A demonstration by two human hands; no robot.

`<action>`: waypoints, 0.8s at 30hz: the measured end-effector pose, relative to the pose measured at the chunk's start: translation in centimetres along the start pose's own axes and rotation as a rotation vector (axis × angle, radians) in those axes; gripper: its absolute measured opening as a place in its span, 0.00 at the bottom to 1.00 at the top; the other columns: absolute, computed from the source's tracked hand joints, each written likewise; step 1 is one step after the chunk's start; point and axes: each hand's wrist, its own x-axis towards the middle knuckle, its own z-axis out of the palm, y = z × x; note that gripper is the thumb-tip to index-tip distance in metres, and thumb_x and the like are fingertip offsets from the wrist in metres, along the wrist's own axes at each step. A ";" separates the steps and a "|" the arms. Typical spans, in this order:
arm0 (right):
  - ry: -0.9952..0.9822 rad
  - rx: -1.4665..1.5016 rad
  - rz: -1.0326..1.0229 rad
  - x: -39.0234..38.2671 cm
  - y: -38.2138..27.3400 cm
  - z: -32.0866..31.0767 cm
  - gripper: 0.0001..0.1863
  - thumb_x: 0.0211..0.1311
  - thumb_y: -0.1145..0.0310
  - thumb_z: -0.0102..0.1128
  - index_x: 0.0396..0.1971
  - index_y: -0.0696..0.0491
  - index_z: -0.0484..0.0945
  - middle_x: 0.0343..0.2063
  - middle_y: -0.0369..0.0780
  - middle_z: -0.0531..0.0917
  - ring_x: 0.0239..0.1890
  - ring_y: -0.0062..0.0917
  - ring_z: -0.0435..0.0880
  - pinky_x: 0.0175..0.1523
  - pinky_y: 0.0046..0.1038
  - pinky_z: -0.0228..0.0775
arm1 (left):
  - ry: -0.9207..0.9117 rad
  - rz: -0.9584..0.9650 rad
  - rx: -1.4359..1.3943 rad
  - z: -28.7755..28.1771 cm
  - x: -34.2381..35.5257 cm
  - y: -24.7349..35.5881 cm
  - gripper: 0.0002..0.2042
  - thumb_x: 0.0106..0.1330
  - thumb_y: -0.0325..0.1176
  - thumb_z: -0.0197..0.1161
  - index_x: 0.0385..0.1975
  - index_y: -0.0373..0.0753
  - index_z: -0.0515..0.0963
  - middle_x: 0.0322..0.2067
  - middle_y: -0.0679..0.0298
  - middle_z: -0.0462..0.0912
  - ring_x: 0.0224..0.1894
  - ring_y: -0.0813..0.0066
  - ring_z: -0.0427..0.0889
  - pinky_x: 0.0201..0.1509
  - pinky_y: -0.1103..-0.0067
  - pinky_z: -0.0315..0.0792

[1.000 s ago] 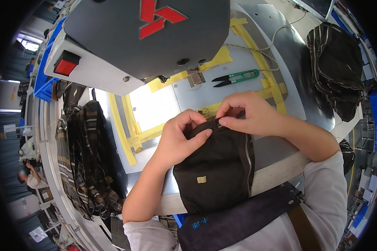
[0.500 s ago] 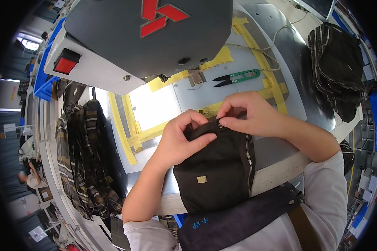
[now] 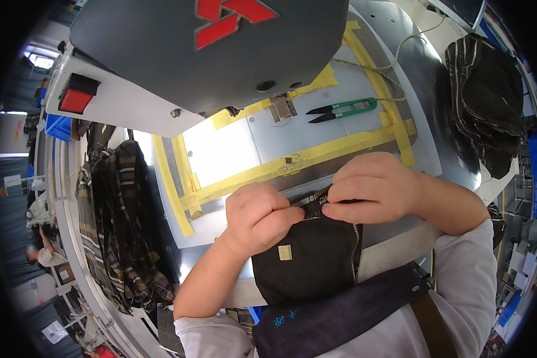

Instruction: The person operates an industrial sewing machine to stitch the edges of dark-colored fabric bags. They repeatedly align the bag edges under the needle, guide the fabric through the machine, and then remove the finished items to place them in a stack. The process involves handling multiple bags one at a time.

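A dark fabric piece (image 3: 310, 259), likely part of a bag or garment, lies over the near edge of the work plate, with a metal zipper (image 3: 357, 244) down its right side and a small pale tag on its front. Its upper edge is pinched on the left by my left hand (image 3: 255, 218), fingers closed. My right hand (image 3: 373, 191) is closed on the same edge a short way to the right. Between the two sets of fingertips the edge is bunched, and a bit of zipper shows there. Farther off, green-handled thread snips (image 3: 346, 110) lie on the plate.
A grey machine head (image 3: 221, 71) with a red switch (image 3: 77, 93) overhangs the far side. Yellow tape (image 3: 244, 179) frames the plate. Dark zippered pieces (image 3: 489, 101) are heaped at right; plaid fabric (image 3: 116, 221) hangs at left. A cord (image 3: 400, 53) runs behind the snips.
Both hands have come nearer to me with the fabric's upper edge, baring the tape behind. The left fingers have curled in, and the edge is now folded more toward me.
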 end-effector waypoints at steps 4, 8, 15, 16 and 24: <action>0.015 -0.041 -0.055 0.2 0.0 0.0 0.09 0.45 0.71 0.64 0.29 0.54 0.77 0.29 0.35 0.78 0.30 0.26 0.79 0.27 0.24 0.73 | 0.022 0.032 -0.012 0.0 0.0 -0.1 0.10 0.37 0.30 0.66 0.24 0.45 0.78 0.19 0.71 0.70 0.18 0.76 0.71 0.17 0.81 0.61; 0.009 -0.047 -0.083 0.2 0.0 -0.2 0.08 0.46 0.73 0.65 0.29 0.54 0.80 0.29 0.36 0.78 0.29 0.25 0.79 0.30 0.23 0.75 | 0.031 0.054 -0.015 0.1 0.0 -0.1 0.10 0.37 0.30 0.65 0.24 0.44 0.79 0.19 0.71 0.69 0.18 0.76 0.70 0.17 0.81 0.61; 0.037 -0.084 -0.099 0.3 0.1 0.0 0.07 0.44 0.72 0.63 0.26 0.54 0.78 0.28 0.36 0.78 0.30 0.24 0.80 0.31 0.22 0.75 | 0.005 0.042 -0.034 -0.1 0.0 0.1 0.14 0.35 0.22 0.72 0.23 0.44 0.76 0.20 0.69 0.68 0.17 0.75 0.68 0.17 0.79 0.58; 0.040 -0.089 -0.097 0.3 0.0 0.1 0.07 0.44 0.71 0.63 0.26 0.54 0.78 0.28 0.36 0.78 0.30 0.24 0.80 0.31 0.22 0.75 | 0.006 0.044 -0.034 0.0 0.0 0.1 0.14 0.35 0.22 0.72 0.23 0.44 0.76 0.20 0.69 0.67 0.17 0.75 0.68 0.17 0.79 0.58; 0.048 -0.105 -0.105 0.2 0.1 0.1 0.07 0.44 0.71 0.63 0.26 0.54 0.78 0.28 0.35 0.78 0.30 0.24 0.80 0.31 0.22 0.75 | 0.005 0.045 -0.040 0.0 0.0 -0.1 0.15 0.35 0.22 0.72 0.23 0.44 0.76 0.20 0.69 0.67 0.17 0.75 0.68 0.17 0.79 0.58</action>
